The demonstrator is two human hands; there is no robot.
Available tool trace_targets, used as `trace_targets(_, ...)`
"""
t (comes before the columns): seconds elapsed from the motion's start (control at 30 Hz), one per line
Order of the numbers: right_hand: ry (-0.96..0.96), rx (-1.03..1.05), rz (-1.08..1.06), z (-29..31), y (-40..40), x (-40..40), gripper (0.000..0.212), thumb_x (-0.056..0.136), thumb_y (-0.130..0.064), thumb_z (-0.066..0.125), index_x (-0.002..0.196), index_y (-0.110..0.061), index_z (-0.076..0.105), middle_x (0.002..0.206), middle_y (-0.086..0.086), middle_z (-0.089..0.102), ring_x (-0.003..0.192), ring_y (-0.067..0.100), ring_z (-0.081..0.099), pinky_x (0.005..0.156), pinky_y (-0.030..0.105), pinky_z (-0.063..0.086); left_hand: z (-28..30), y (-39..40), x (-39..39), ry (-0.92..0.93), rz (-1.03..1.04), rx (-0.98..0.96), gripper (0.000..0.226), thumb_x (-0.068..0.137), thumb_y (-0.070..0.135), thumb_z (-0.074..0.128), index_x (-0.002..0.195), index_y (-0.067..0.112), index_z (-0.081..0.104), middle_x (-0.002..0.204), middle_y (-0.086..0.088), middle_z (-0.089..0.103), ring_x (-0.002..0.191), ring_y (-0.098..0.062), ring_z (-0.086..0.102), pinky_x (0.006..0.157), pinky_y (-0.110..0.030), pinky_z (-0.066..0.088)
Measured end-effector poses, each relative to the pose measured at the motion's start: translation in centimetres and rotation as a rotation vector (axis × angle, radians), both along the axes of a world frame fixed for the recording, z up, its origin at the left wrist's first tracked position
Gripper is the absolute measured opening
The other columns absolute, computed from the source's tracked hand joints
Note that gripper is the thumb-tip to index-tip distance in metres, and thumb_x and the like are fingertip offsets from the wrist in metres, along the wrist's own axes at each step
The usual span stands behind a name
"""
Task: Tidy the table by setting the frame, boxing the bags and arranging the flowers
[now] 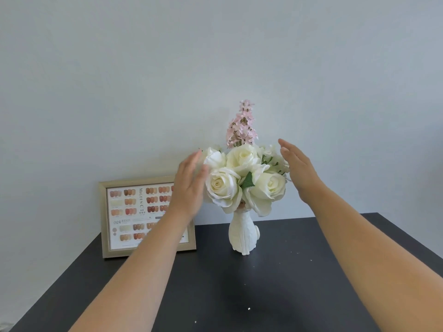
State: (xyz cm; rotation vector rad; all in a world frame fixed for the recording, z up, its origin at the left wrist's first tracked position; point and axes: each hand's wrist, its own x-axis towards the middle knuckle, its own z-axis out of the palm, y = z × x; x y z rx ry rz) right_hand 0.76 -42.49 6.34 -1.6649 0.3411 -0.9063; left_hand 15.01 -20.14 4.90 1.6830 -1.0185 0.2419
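Observation:
A bunch of white roses (244, 178) with one tall pink flower spike (242, 125) stands in a white vase (243, 234) at the back middle of the dark table (263, 295). My left hand (189, 185) is flat and open against the left side of the bunch. On the bunch's right side my right hand (299, 168) is also flat and open, close to the blooms. Neither hand holds anything. A gold picture frame (105, 219) with a nail-colour chart stands upright against the wall at the left; my left forearm covers its right part.
A pale grey wall (215, 56) rises right behind the table. Small white specks (248, 308) lie on the dark tabletop in front of the vase. The table's left edge runs diagonally at the lower left.

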Motion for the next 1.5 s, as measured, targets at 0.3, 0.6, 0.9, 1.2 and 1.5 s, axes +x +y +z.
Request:
trace_targets(0.3, 0.13, -0.011, 0.12, 1.1, 1.3, 2.5, 0.046, 0.096, -0.045, 0.046, 0.14, -0.033, 0.046, 0.128, -0.018, 0.05, 0.114, 0.004, 0.048, 0.086, 0.022, 0.036, 2.4, -3.2, 0.7, 0.398, -0.306, 0.151, 0.071, 0.096, 0.051, 0.051, 0.155, 0.037, 0.013, 0.159, 0.005, 0.026, 0.127, -0.007, 0.032, 0.098, -0.03, 0.028)
trace_targets(0.6, 0.145, 0.064, 0.055, 1.2, 0.4, 1.4, 0.059, 0.086, -0.063, 0.046, 0.14, -0.041, 0.044, 0.134, -0.024, 0.044, 0.121, 0.006, 0.043, 0.098, 0.031, 0.031, 2.9, -2.2, 4.6, 0.475, -0.126, 0.002, 0.041, 0.099, 0.056, 0.036, 0.135, 0.041, 0.046, 0.139, 0.016, 0.044, 0.13, -0.017, 0.036, 0.105, -0.034, 0.031)
trace_targets(0.9, 0.189, 0.025, 0.083, 1.0, 1.0, 1.9, 0.053, 0.091, -0.044, 0.052, 0.142, -0.04, 0.04, 0.139, -0.01, 0.047, 0.121, 0.015, 0.049, 0.091, 0.03, 0.037, 3.8, -4.4, 6.4, 0.82, -0.21, 0.059, 0.055, 0.099, 0.053, 0.042, 0.123, 0.01, 0.066, 0.114, -0.015, 0.072, 0.104, -0.032, 0.068, 0.098, -0.045, 0.051)
trace_targets(1.2, 0.213, -0.092, 0.077, 1.3, 1.5, 1.9, 0.05, 0.092, -0.037, 0.052, 0.141, -0.036, 0.044, 0.133, -0.007, 0.055, 0.118, 0.014, 0.055, 0.106, 0.04, 0.04, 6.2, -5.3, 5.8, 0.787, -0.191, 0.16, 0.046, 0.096, 0.054, 0.049, 0.092, 0.011, 0.068, 0.078, -0.006, 0.072, 0.069, -0.023, 0.068, 0.072, -0.034, 0.055)
trace_targets(1.5, 0.207, -0.091, 0.137, 1.3, 2.1, 1.5, 0.036, 0.094, -0.031, 0.05, 0.082, -0.06, 0.067, 0.102, -0.002, 0.072, 0.086, 0.004, 0.067, 0.082, 0.027, 0.053, 5.5, -4.6, 5.0, 0.762, -0.224, 0.235, 0.062, 0.094, 0.063, 0.044, 0.109, 0.008, 0.069, 0.108, -0.017, 0.07, 0.102, -0.033, 0.064, 0.106, -0.049, 0.043)
